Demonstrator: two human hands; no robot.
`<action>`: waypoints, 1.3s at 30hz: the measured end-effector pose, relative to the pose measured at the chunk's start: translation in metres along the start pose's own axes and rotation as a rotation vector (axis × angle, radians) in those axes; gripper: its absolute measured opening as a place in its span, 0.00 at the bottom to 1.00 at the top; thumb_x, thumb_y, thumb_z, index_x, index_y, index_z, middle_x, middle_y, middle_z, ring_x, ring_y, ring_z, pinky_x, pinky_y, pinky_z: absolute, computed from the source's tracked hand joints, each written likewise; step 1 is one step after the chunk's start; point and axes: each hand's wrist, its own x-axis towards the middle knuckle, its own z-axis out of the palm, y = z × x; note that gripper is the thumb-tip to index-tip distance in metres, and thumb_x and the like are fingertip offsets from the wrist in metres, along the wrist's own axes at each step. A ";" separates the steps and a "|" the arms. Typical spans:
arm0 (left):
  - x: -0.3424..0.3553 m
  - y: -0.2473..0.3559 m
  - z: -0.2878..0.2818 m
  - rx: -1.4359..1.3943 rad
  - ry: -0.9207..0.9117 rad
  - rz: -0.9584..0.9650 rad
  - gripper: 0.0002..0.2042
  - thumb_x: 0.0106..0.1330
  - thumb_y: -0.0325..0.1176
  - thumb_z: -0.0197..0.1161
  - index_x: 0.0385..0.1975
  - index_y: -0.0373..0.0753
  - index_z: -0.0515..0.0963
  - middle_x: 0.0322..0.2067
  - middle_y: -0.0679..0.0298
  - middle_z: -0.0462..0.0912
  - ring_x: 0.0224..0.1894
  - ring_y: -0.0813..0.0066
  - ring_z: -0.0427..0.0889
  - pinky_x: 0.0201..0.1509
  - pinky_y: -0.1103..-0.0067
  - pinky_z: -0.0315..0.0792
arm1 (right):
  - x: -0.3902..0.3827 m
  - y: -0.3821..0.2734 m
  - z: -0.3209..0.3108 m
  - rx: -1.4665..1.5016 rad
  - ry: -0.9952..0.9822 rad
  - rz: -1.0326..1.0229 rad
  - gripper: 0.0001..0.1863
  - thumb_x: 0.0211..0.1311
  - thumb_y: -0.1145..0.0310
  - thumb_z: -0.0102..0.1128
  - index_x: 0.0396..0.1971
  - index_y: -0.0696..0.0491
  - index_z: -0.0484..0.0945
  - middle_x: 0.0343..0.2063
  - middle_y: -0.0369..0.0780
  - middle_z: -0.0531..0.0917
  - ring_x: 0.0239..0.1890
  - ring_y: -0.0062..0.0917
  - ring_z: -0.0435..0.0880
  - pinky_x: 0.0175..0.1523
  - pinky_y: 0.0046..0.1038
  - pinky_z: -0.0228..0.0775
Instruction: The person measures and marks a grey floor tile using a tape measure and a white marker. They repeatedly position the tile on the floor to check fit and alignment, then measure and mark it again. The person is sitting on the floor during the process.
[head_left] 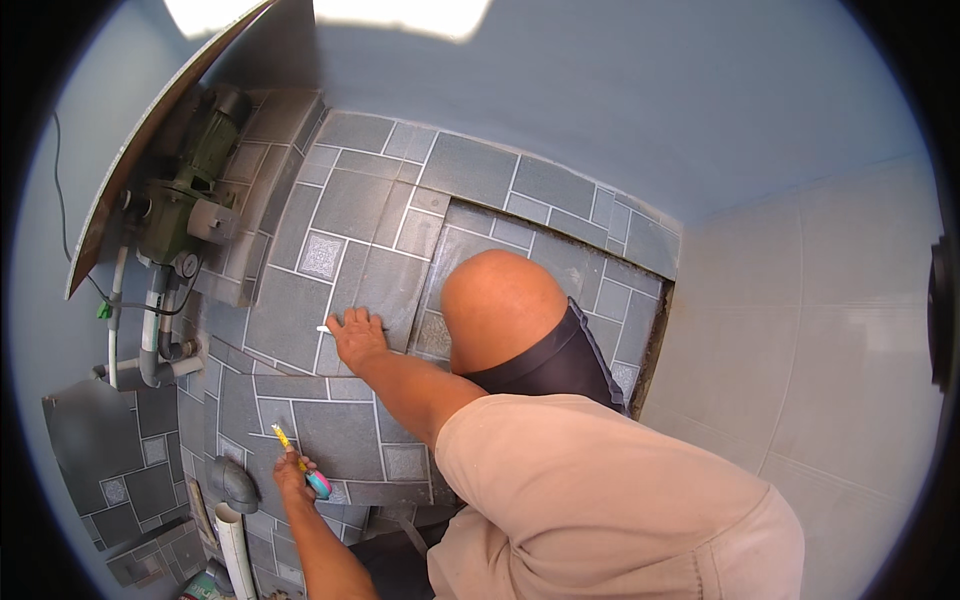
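Note:
My left hand is closed around a tape measure with a pink and turquoise case. A short yellow length of its blade sticks out past my fingers over the grey tiled slab. Farther off, my right hand rests on the tiled floor, fingertips down and somewhat spread. From under it pokes a thin white pen-like stick, mostly hidden by the hand and seemingly held there. My bent knee is over a recessed tiled area to the right.
A green pump with grey pipes stands at the left under a slanted board. Near my left hand are a grey pipe elbow and a white pipe. A blue wall bounds the far side; pale wall tiles are at right.

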 end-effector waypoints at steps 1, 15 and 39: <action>-0.005 -0.001 -0.006 -0.001 -0.004 0.007 0.12 0.75 0.41 0.62 0.34 0.40 0.74 0.21 0.63 0.78 0.18 0.70 0.76 0.23 0.73 0.73 | -0.003 -0.008 0.009 -0.001 0.006 -0.008 0.21 0.73 0.65 0.46 0.64 0.40 0.71 0.53 0.42 0.76 0.60 0.37 0.71 0.59 0.46 0.63; 0.014 0.016 -0.047 0.245 0.192 0.166 0.12 0.65 0.38 0.74 0.28 0.36 0.83 0.21 0.62 0.82 0.18 0.74 0.75 0.24 0.71 0.70 | -0.031 0.003 0.011 -0.026 -0.018 -0.152 0.41 0.61 0.62 0.71 0.74 0.38 0.63 0.54 0.44 0.72 0.58 0.42 0.74 0.59 0.45 0.72; 0.137 0.139 -0.031 0.578 0.111 0.035 0.27 0.58 0.48 0.78 0.50 0.34 0.84 0.56 0.47 0.84 0.59 0.51 0.83 0.62 0.66 0.78 | -0.018 0.001 0.010 -0.009 -0.029 -0.170 0.43 0.58 0.74 0.73 0.73 0.44 0.64 0.48 0.48 0.72 0.54 0.46 0.74 0.63 0.41 0.66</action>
